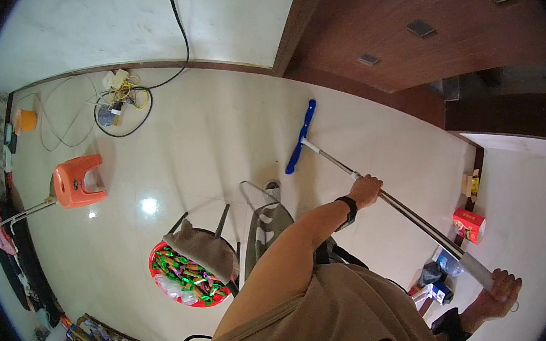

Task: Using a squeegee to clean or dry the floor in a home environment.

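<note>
A floor squeegee (300, 139) with a narrow blue head and a long metal pole runs diagonally across the view. Its blue head lies against the pale tiled floor, ahead of my foot. Partway down the pole, my left hand (366, 190) is wrapped around the metal, a black band on its wrist. My right hand (502, 293) is closed around the grey grip at the pole's upper end, at the lower right. Part of a shoe (273, 189) shows beneath me.
An orange stool (79, 182) stands at left. Close by on my left, a red basin (158, 284) holds wrapped sweets beside a cloth-draped chair (204, 247). Tangled cables (126, 99) lie by the far wall. A red box (470, 225) and bags line the right wall.
</note>
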The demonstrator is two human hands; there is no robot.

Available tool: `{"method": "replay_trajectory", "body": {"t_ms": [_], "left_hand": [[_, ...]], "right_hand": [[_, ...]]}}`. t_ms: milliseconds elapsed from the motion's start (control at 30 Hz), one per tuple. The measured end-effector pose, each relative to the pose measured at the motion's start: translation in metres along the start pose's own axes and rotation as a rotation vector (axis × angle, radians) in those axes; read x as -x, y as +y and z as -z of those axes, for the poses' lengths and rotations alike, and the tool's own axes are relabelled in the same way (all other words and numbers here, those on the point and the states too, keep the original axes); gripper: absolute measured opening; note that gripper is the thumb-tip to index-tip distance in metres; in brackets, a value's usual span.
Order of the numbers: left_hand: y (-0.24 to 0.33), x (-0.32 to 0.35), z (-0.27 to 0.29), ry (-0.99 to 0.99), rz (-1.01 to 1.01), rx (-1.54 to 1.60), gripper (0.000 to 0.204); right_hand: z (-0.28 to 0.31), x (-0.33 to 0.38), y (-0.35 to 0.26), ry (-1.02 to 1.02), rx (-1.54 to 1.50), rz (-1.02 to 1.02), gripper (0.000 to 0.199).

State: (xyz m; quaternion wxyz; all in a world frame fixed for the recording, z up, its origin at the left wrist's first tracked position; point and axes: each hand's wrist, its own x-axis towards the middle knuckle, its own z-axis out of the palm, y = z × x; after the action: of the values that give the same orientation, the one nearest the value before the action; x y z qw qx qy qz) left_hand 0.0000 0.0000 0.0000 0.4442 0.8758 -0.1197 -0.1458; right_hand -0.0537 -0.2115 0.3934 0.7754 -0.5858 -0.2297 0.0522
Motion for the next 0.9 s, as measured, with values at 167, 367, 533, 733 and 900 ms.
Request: {"method": "replay_trajectory", "body": {"t_ms": [167, 367, 533, 733, 900], "left_hand": [[-0.027, 0.01, 0.044, 0.117, 0.105, -0.094, 0.012], [-0.221, 0.054, 0.155, 0.518, 0.407, -0.113, 0.012], [-0.303, 0.095, 0.224, 0.964, 0.872, -0.229, 0.035], [-0.315, 0.102, 0.249, 0.755, 0.985, -0.212, 0.047], [-0.287, 0.075, 0.194, 0.541, 1.025, -0.39, 0.042]], "right_hand": [[-0.024, -0.05, 0.035, 1.002, 0.301, 0.143, 0.016], [-0.067, -0.117, 0.204, 0.274, -0.347, -0.116, 0.014], [-0.199, -0.166, 0.328, 0.054, -0.311, -0.205, 0.019], [-0.21, -0.204, 0.362, 0.002, -0.331, -0.296, 0.022], [-0.132, -0.143, 0.363, 0.207, 0.141, -0.177, 0.018]]}}
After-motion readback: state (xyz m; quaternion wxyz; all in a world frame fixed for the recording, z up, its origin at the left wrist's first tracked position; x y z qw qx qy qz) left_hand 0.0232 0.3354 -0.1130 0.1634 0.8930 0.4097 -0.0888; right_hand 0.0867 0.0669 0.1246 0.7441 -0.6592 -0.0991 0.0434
